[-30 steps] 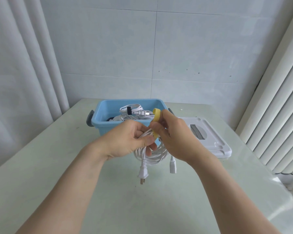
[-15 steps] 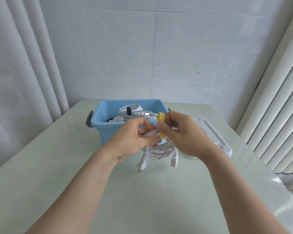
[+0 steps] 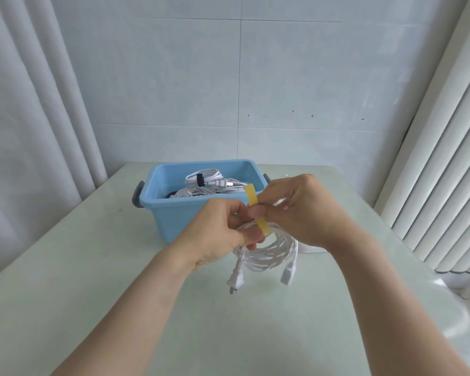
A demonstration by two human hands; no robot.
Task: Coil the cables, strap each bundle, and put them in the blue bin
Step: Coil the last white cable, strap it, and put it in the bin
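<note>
Strapping the last visible bundle, bin not yet reached

Nearest the camera, two bare forearms reach over the pale green table (image 3: 98, 308), whose near part shows nothing but a few small specks. Just beyond, the white power cable (image 3: 266, 252) hangs as a finished coil held above the tabletop, its two-pin plug (image 3: 235, 280) dangling on the left and its appliance connector (image 3: 288, 275) on the right. The coiling of this one looks done.

The left hand (image 3: 217, 234) has its fingers curled round the top of the coil, gripping the loops together. The right hand (image 3: 296, 213) pinches the yellow strap (image 3: 257, 210) between thumb and fingertips. The strap stands nearly upright: its lower end lies against the loops, its upper end sticks up free. It does not yet appear to be closed round the bundle, so the strapping is under way rather than finished; whether any part has already been passed behind the loops is hidden by the fingers.

Behind the hands stands the blue bin (image 3: 174, 213), with dark grey handles at its ends. Inside lie white cables, one of them a coiled bundle (image 3: 205, 179) bound with a black strap, so at least one cable seems already dealt with; how many more lie beneath cannot be told. A white object (image 3: 311, 249) shows only as a sliver past the right wrist.

What is left, by my reading: wrap and fasten the yellow strap, then lower this bundle into the bin. No other loose cable is in sight on the table.
</note>
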